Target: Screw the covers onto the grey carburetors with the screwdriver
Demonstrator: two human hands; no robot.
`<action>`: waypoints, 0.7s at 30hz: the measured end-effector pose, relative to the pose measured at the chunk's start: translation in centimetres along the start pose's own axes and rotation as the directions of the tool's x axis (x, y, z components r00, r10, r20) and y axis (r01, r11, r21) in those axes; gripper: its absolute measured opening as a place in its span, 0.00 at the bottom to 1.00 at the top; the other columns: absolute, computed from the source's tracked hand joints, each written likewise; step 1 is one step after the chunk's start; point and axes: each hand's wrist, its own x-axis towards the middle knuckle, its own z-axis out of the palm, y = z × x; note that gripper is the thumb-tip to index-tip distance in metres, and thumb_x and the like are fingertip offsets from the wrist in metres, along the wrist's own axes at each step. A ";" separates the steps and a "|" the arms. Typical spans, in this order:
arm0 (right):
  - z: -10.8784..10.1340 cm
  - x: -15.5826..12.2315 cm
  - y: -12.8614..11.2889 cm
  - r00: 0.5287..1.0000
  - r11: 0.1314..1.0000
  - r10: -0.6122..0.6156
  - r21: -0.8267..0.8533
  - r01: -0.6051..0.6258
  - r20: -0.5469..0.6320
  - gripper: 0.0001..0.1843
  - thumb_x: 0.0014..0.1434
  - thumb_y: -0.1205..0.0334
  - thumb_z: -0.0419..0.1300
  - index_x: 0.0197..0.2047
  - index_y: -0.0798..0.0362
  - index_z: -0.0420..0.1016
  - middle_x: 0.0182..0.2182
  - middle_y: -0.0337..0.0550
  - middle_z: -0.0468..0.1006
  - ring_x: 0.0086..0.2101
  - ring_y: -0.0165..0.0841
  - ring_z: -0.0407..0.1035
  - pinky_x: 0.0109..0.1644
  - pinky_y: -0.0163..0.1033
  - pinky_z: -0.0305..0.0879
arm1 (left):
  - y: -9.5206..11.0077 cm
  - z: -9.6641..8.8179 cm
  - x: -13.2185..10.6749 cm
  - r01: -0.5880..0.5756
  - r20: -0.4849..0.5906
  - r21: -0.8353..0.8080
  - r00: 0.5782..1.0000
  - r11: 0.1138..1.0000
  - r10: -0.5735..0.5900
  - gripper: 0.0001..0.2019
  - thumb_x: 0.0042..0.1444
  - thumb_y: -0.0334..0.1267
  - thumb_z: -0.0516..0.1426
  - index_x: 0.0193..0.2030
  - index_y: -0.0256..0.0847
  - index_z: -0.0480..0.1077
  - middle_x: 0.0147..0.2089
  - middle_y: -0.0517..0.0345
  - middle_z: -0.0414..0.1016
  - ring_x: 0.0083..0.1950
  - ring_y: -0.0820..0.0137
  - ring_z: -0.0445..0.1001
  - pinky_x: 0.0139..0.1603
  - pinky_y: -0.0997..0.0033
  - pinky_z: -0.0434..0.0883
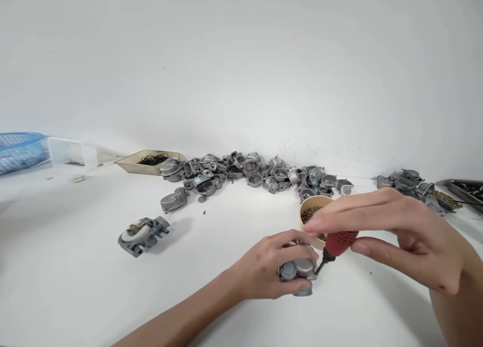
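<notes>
Head view showed me both bare hands at work low over the white tabletop [75, 286]; the left hand [277, 264] was curled round a grey metal housing [305, 267], its fingers bent over the top and its thumb along the near lower edge; the right hand [411, 241] was only partly closed, its long fingers stretched over the red handle of a screwdriver [340, 243], the thumb lying beneath on the other side. The screwdriver slanted down and leftward, its tip meeting the edge of the housing; that housing sat inside the left hand's grip, to the left of the right hand and lower than it. Just behind them stood a round tub [303, 215] of small brass-coloured screws [310, 212], partly hidden by the right hand; off to the left, well apart, lay a grey part with a white insert [140, 235]; farther back, a long heap of grey castings [254, 179] ran near the wall [241, 75], with a shallow tray [128, 165] holding black rings [154, 159] at its left end.
</notes>
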 end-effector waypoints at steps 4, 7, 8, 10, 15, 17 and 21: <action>0.0 0.0 0.3 0.997 0.989 -0.061 -0.136 0.053 -0.052 0.08 0.74 0.67 0.61 0.53 0.54 0.79 0.37 0.43 0.81 0.34 0.28 0.75 0.37 0.31 0.73 | 0.0 0.0 0.0 0.007 0.013 0.004 1.000 1.000 -0.007 0.15 0.68 0.48 0.63 0.55 0.42 0.75 0.56 0.45 0.77 0.50 0.61 0.82 0.50 0.65 0.81; 0.2 0.0 0.4 0.997 0.972 -0.054 -0.233 0.040 -0.053 0.09 0.74 0.65 0.63 0.55 0.54 0.79 0.39 0.45 0.81 0.34 0.29 0.75 0.37 0.33 0.73 | 0.0 0.0 0.0 0.000 0.003 0.004 1.000 1.000 0.000 0.15 0.68 0.48 0.63 0.55 0.43 0.74 0.56 0.46 0.77 0.50 0.62 0.81 0.50 0.66 0.81; 0.3 0.0 0.4 0.998 0.979 -0.038 -0.201 0.027 -0.051 0.12 0.75 0.65 0.60 0.58 0.55 0.77 0.42 0.47 0.81 0.36 0.30 0.76 0.38 0.34 0.75 | 0.0 0.0 0.0 -0.006 0.002 0.000 1.000 1.000 0.006 0.15 0.68 0.47 0.63 0.55 0.43 0.74 0.55 0.46 0.77 0.51 0.62 0.81 0.51 0.66 0.81; 0.4 0.0 0.3 0.999 0.995 -0.013 -0.099 0.008 -0.049 0.16 0.76 0.67 0.56 0.64 0.57 0.74 0.45 0.50 0.82 0.38 0.31 0.77 0.44 0.38 0.77 | 0.0 0.0 0.0 -0.014 0.009 -0.005 1.000 1.000 0.014 0.14 0.68 0.47 0.63 0.55 0.42 0.74 0.55 0.46 0.78 0.51 0.62 0.81 0.51 0.66 0.81; 0.1 -0.1 1.0 0.997 0.994 -0.043 -0.102 0.037 -0.059 0.12 0.73 0.68 0.62 0.58 0.53 0.78 0.36 0.43 0.81 0.35 0.31 0.76 0.39 0.36 0.75 | 0.0 0.0 0.0 0.005 0.025 0.012 1.000 1.000 -0.005 0.14 0.68 0.48 0.62 0.54 0.42 0.74 0.54 0.45 0.78 0.52 0.60 0.81 0.51 0.64 0.81; 0.1 -0.1 1.2 0.998 0.985 -0.038 -0.172 0.028 -0.059 0.11 0.72 0.66 0.64 0.57 0.52 0.78 0.36 0.43 0.81 0.35 0.31 0.75 0.36 0.35 0.74 | 0.0 0.0 0.0 0.001 0.023 0.006 1.000 1.000 -0.001 0.14 0.68 0.47 0.62 0.54 0.42 0.74 0.55 0.46 0.78 0.51 0.61 0.81 0.51 0.64 0.81; 0.3 0.0 0.6 0.998 0.996 0.000 -0.093 -0.006 -0.067 0.16 0.74 0.68 0.58 0.62 0.53 0.75 0.37 0.45 0.82 0.38 0.35 0.78 0.42 0.41 0.77 | -0.1 0.0 0.0 -0.001 0.031 0.004 1.000 1.000 0.001 0.13 0.68 0.47 0.63 0.54 0.43 0.73 0.55 0.46 0.77 0.52 0.61 0.80 0.51 0.64 0.81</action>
